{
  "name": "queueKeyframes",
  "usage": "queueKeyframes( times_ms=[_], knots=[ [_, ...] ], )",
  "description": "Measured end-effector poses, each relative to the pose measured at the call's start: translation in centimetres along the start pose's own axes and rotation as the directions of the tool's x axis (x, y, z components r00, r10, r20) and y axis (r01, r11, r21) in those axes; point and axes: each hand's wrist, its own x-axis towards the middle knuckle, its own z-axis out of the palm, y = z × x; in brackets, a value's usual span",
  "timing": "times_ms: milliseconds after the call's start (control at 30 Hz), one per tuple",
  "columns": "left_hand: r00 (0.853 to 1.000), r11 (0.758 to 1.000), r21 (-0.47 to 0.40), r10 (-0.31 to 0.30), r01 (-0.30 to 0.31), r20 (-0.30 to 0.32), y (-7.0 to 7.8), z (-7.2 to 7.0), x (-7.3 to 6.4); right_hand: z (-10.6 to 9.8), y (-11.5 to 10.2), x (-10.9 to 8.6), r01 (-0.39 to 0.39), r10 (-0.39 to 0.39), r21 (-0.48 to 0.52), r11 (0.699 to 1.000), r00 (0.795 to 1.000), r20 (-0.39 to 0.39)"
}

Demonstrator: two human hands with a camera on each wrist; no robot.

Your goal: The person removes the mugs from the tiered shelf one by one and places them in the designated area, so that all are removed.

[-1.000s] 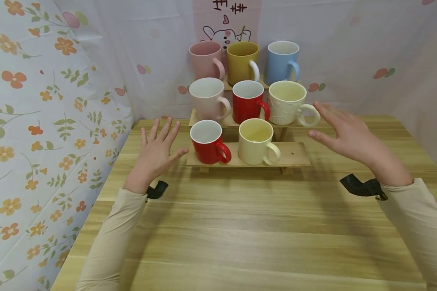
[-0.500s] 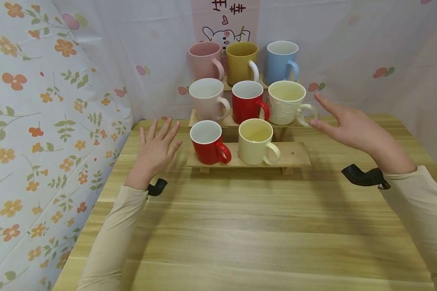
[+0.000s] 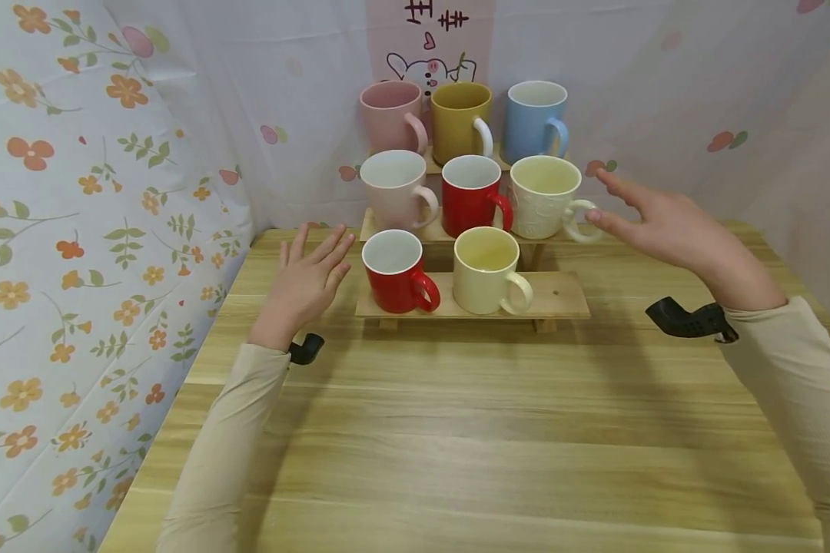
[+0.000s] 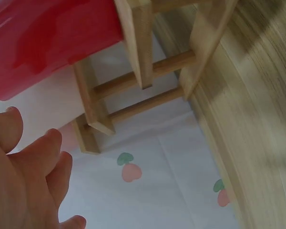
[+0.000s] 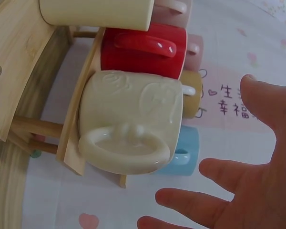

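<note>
My left hand (image 3: 307,280), fingers spread and holding nothing, is left of the red mug (image 3: 393,280) on the lowest shelf. In the left wrist view its fingers (image 4: 43,152) show below that mug's red side (image 4: 52,43). My right hand (image 3: 678,230) hovers with straight fingers at the right end of the middle tier, its thumb tip overlapping the handle of the embossed cream mug (image 3: 542,200). The right wrist view shows a gap between those fingers (image 5: 195,200) and the same mug (image 5: 131,102). Beside the red mug stands a plain cream mug (image 3: 480,273).
A three-tier wooden stand (image 3: 560,296) rests at the back of the wooden table (image 3: 470,430). It also bears a pale pink mug (image 3: 390,192), another red mug (image 3: 466,200), and pink (image 3: 387,119), mustard (image 3: 456,123) and blue mugs (image 3: 531,123). Patterned cloth (image 3: 304,115) hangs behind.
My left hand has shifted slightly, its thumb drawn in toward the fingers. The right hand has risen a little, away from the embossed mug's handle. All mugs stay put.
</note>
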Motion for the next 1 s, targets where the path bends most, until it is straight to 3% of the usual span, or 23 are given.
queueKeyframes(
  times_ms=[433,1000],
  knots=[
    [1.000,1.000,0.007,0.010,-0.010,0.022,0.4,0.5,1.5,-0.6,1.2,0.7,-0.046,0.040,0.115,0.992,0.998,0.057],
    [0.998,0.999,0.018,0.047,-0.048,0.031,0.7,0.8,2.5,-1.7,0.6,1.7,-0.036,0.028,0.185,0.982,0.999,0.047]
  ],
)
